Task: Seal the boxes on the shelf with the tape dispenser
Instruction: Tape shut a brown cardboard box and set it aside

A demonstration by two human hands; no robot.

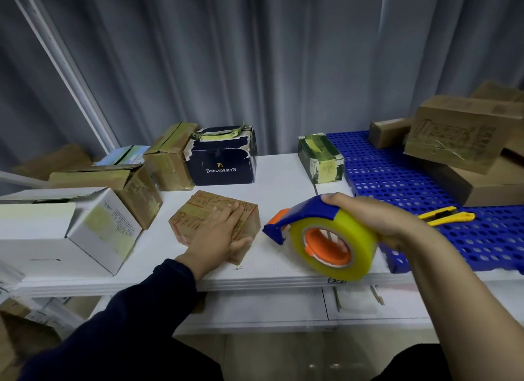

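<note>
We log the surroundings first. Behind the small brown box (pixel 195 210), a row of boxes stands along the back of the white shelf (pixel 283 176). In it are a dark blue box (pixel 224 159) with torn tape on top, a brown carton (pixel 170 156) just left of it, and a green-taped box (pixel 320 159) off to the right by itself. A big white box (pixel 96 230) with a raised flap crowds the left side, near the small brown box but not touching it. On the right a blue perforated mat (pixel 397 176) covers the shelf. A yellow cutter (pixel 445 214) lies on it near the right wrist, and a stack of brown cartons (pixel 453 136) sits at its far end. A grey curtain (pixel 255 54) closes the back.

Open room: a bare white strip runs between the small brown box and the mat, back as far as the green-taped box. The shelf's front edge lies just below both hands.

Left hand (pixel 219 233): the fingers lie straight and flat on top of the small brown box, thumb at its near side, pressing. The box sits mid-shelf, toward the front.

Right hand (pixel 377 219): the fingers curl round the blue hood of the tape dispenser (pixel 312 210) and grip it. The yellow roll hangs over the front edge, and we cannot tell whether it touches the shelf. The orange-tipped nose points left at the small brown box, apart from it.
</note>
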